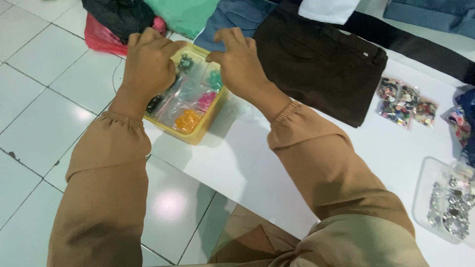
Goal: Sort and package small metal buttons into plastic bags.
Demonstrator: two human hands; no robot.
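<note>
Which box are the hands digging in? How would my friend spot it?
Find the white table and follow its left edge. There sits a small yellow box, under the left hand and the right hand. Unlike the clear tray of silver buttons, it holds little bags of orange, pink and green beads.

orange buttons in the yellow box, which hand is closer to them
Left, though only slightly. The left hand rests over the yellow box's far left side, up and left of the bag of orange buttons. The right hand is at the box's far right corner, farther up.
</note>
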